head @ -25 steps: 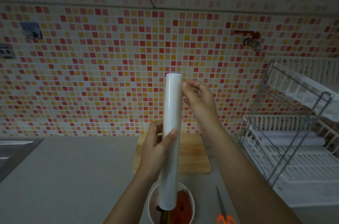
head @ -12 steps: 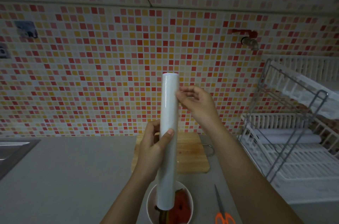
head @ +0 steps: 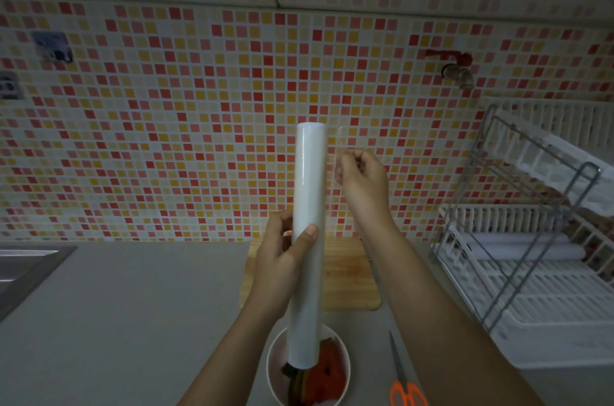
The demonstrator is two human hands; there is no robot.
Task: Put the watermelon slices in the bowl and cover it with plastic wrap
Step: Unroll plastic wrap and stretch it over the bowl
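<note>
I hold a white roll of plastic wrap [head: 309,206] upright in front of me. My left hand [head: 282,259] grips its lower half. Just right of the roll's upper part, my right hand [head: 360,178] pinches the loose clear film edge [head: 335,153], which stands a little off the roll. Below the roll, a white bowl [head: 344,359] on the counter holds red watermelon slices [head: 324,379] with green rind; the roll hides part of the bowl.
A wooden cutting board [head: 349,272] lies behind the bowl. Orange-handled scissors [head: 403,382] lie right of the bowl. A metal dish rack [head: 531,256] with white trays fills the right side. A sink edge [head: 23,269] is at far left. The tiled wall is close behind.
My right hand slid down the roll's upper side and drew a strip of clear film away to the right. My left hand keeps its grip; the view shifted slightly.
</note>
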